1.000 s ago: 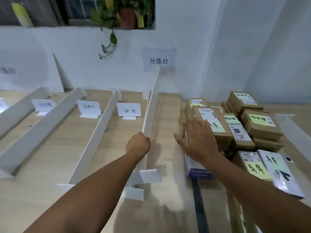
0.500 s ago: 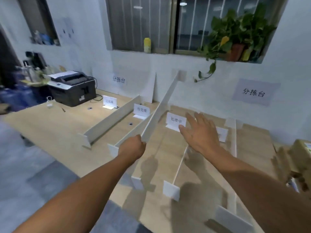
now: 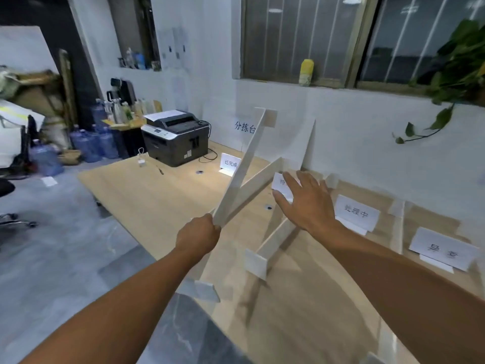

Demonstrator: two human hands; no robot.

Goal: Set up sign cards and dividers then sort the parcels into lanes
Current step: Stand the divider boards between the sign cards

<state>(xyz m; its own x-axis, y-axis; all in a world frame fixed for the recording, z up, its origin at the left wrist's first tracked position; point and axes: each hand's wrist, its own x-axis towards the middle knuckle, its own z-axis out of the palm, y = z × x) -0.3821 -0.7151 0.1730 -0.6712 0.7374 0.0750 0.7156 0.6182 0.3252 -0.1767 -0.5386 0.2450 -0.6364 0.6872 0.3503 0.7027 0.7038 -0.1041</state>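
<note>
A person's left hand [image 3: 199, 237], at about seven o'clock from the middle of the view, is curled tight around the near end of a long white divider [image 3: 251, 143]. The strip is lifted clear of the wooden bench [image 3: 162, 195] and slants up toward one o'clock, its far end crossing a wall sign [image 3: 244, 127]. The right hand [image 3: 307, 200] is at three o'clock from the left, flat and empty, with its fingers spread. It is in front of a sign card [image 3: 278, 183] that it half hides; whether it touches the card cannot be told. A second divider [image 3: 259, 179] stands on edge on the bench just behind the lifted one, running toward one o'clock, and a third divider [image 3: 278, 237] stands under the right wrist, its foot at the near end. Three more sign cards stand along the bench: one [image 3: 230, 164] at eleven o'clock from the right hand, one [image 3: 357, 215] at three o'clock, and one [image 3: 443, 249] at four o'clock, farther out. A grey printer [image 3: 175, 135] sits at the bench's far left corner, at eleven o'clock from the left hand. A yellow bottle [image 3: 305, 72] stands on the window sill at twelve o'clock, and a trailing plant [image 3: 459, 74] is at two o'clock. No parcels are in view.
</note>
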